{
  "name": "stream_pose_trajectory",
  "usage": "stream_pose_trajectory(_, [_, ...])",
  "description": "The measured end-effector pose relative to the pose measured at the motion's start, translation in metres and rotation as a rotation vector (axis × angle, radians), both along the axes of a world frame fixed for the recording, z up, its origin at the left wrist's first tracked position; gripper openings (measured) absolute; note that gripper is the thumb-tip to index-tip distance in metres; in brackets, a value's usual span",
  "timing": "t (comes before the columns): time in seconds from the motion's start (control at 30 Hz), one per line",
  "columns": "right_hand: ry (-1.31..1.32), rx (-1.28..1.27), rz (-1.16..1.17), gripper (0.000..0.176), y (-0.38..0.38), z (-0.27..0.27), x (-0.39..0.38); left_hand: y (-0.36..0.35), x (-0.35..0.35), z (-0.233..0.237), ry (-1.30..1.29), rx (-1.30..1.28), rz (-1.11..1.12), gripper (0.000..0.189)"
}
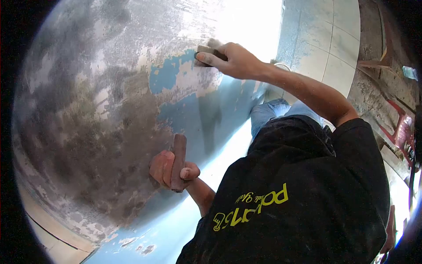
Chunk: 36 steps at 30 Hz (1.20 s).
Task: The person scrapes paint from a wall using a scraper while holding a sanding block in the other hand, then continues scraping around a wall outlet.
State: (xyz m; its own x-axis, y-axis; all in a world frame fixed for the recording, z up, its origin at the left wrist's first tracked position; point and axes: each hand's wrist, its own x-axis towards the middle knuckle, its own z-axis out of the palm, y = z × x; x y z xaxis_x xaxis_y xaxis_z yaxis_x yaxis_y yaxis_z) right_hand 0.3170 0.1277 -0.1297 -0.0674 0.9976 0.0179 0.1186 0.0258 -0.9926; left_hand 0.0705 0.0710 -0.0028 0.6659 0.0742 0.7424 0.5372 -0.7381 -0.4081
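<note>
The only writing stands on the black shirt (307,198), as a yellow print (252,207) running tilted across folded cloth. Its largest letters look like "po", followed by one unclear letter. Lower down are figures resembling "15" and a small hand-like sign. A thin cursive line beside them cannot be read.

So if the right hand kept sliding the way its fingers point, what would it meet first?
Probably only more wall: the right hand presses a sanding block flat against it, fingers pointing at the pale scraped patch beside the blue paint. Nothing else shows in that line, though depth is unclear.
</note>
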Motion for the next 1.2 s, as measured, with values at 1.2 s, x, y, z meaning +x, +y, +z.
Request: stream_pose_trajectory(1.2, [-0.499, 0.206, -0.058, 0.049, 0.009, 0.038, 0.034, -0.006, 0.000, -0.008, -0.092, -0.018, -0.087, 0.031])
